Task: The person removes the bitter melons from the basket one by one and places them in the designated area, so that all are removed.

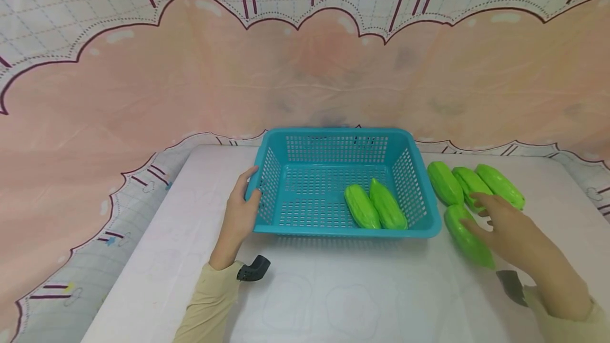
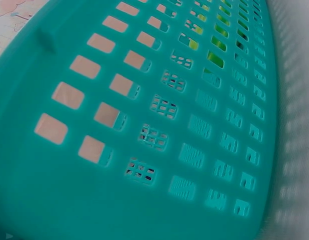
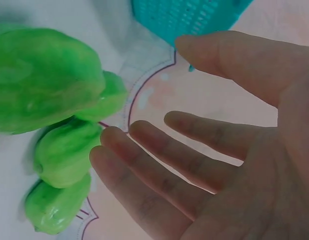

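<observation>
A teal plastic basket [image 1: 333,235] with perforated walls stands on the white table. Two glossy green papaya-like fruits lie at its right end, a left one [image 1: 362,206] and a right one [image 1: 388,205]. My left hand [image 1: 240,210] holds the basket's left rim, thumb over the edge; its other fingers are partly hidden. The basket wall [image 2: 159,115] fills the left wrist view. On the right, my right hand [image 1: 512,232] is over the nearest loose green fruit [image 1: 469,240], fingers spread and holding nothing. In the right wrist view, this fruit [image 3: 44,80] lies beyond the fingertips.
Several more green fruits lie right of the basket: a left one [image 1: 445,183], a middle one [image 1: 472,181] partly behind my right hand, and a right one [image 1: 500,186]. A patterned pink and white cloth [image 1: 310,78] hangs behind the table [image 1: 343,290].
</observation>
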Demonstrator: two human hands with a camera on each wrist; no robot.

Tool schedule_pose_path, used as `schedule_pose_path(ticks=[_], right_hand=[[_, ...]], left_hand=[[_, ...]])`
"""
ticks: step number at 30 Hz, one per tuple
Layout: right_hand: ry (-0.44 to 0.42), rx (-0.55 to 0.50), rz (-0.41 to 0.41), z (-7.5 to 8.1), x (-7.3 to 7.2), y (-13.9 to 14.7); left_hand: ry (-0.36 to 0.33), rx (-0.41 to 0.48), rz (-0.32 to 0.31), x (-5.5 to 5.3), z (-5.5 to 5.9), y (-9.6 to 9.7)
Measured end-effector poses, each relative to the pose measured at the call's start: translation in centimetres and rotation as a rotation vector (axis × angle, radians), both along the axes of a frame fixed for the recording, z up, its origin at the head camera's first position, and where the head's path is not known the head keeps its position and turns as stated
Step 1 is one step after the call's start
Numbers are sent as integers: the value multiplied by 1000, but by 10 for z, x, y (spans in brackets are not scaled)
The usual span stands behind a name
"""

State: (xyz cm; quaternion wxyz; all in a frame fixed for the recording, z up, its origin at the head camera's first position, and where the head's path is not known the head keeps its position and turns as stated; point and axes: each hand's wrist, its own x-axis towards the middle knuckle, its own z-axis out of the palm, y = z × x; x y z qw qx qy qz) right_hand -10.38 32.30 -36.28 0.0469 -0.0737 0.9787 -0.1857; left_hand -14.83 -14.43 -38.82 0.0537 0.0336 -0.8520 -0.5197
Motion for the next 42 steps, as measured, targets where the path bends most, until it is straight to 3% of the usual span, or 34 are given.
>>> schedule_pose_path(ticks=[20, 42], right_hand=[[65, -35, 63, 23, -14, -24], [72, -24, 123, 46, -28, -65]], left_hand=[[-13, 5, -3, 0, 0, 0], [11, 2, 1, 0, 0, 0]])
